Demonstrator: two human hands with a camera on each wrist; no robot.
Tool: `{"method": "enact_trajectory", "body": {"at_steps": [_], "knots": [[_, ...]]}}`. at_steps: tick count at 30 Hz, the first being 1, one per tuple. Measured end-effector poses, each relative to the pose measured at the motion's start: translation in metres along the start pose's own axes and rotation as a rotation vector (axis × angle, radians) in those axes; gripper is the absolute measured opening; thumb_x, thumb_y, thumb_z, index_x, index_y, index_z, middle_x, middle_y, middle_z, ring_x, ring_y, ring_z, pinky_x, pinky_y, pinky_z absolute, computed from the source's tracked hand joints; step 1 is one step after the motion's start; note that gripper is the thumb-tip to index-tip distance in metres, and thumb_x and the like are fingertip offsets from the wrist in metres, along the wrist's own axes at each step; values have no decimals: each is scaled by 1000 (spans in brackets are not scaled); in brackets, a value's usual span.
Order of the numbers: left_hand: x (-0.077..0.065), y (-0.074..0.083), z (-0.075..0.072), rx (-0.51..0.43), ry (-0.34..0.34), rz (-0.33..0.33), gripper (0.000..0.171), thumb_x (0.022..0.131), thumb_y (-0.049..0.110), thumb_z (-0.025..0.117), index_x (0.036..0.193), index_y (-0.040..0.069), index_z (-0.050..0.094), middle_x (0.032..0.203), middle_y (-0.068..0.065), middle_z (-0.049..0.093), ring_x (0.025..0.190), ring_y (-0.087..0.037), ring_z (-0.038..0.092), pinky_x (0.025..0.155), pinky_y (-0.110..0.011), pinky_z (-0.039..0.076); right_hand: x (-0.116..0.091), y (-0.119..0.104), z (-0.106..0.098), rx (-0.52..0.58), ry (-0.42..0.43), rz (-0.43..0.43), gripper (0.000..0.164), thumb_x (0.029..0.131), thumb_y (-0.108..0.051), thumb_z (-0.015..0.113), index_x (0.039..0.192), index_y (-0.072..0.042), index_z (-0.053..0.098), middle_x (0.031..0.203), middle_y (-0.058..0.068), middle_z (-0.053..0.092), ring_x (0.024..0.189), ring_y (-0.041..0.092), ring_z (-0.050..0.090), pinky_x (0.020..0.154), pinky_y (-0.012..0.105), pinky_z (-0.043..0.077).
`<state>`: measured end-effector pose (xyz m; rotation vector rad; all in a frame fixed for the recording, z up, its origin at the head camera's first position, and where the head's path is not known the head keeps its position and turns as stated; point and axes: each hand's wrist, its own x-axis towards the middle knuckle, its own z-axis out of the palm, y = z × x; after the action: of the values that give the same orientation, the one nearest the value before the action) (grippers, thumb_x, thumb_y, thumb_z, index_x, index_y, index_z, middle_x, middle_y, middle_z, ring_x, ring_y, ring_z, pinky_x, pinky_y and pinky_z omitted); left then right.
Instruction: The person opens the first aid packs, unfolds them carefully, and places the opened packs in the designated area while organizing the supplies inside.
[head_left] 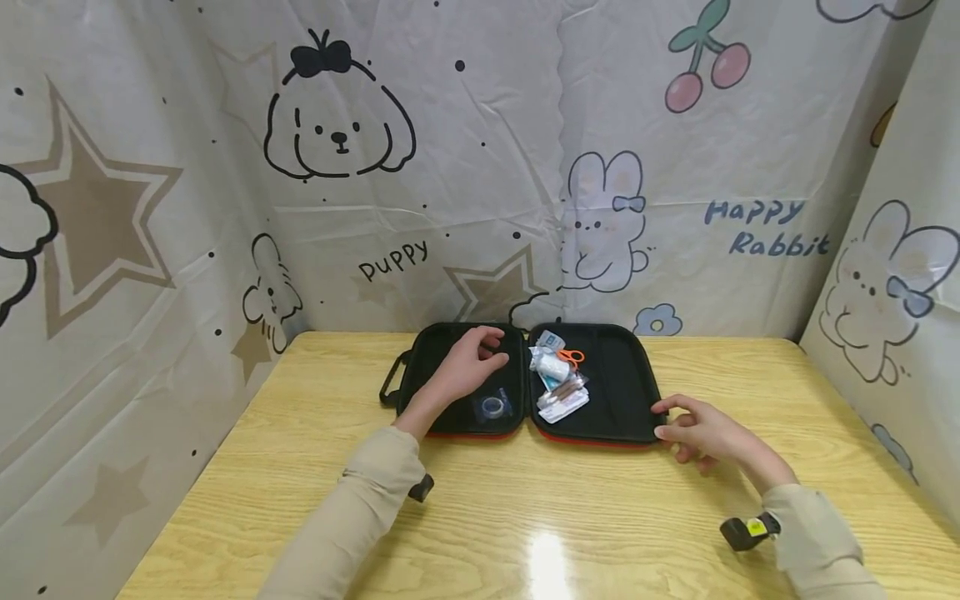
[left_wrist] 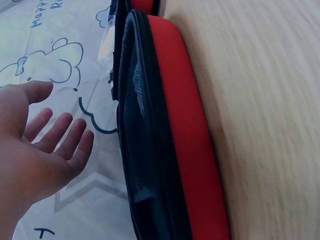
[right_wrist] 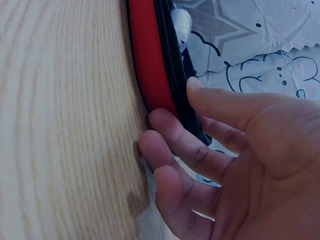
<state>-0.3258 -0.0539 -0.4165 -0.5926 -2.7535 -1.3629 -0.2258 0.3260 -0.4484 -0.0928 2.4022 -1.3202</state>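
Note:
An unfolded zip case with black lining and a red outer shell lies on the table, its two halves side by side. Above the left half hovers my left hand, fingers loosely bent and nothing in them; beneath it lies a tape roll in a clear bag. My right hand holds the case's near right corner, the thumb at the zipped rim and other fingers against the red side. In the right half sit orange-handled scissors, a wrapped white roll and several small packets.
A black carry handle sticks out from the case's left side. The wooden table ends at a printed cloth backdrop close behind the case. More cloth hangs along the left and right sides.

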Motion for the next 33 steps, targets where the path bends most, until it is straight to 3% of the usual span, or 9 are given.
{"method": "enact_trajectory", "body": {"at_steps": [14,27,33], "knots": [[30,22,21,96,-82,68,38,97,22,63,132,9,58,127,-11,57,111,-24,58,96,-40,50,1,0,1,10,2,-6,54,98,-25,64,142,-5,39,90,8,63,64,20,58,47,28,41],[46,20,40,172,-143,104,37,96,19,63,132,8,60,128,-15,57,104,-25,54,89,-35,47,1,0,1,14,5,-7,55,97,-26,65,141,-5,40,90,8,65,64,19,58,47,28,41],[46,15,49,249,-199,106,44,97,24,63,139,11,57,139,-13,54,123,-29,51,105,-42,43,1,0,1,10,9,1,54,97,-25,65,141,-5,40,89,8,64,63,20,58,47,29,41]]}}
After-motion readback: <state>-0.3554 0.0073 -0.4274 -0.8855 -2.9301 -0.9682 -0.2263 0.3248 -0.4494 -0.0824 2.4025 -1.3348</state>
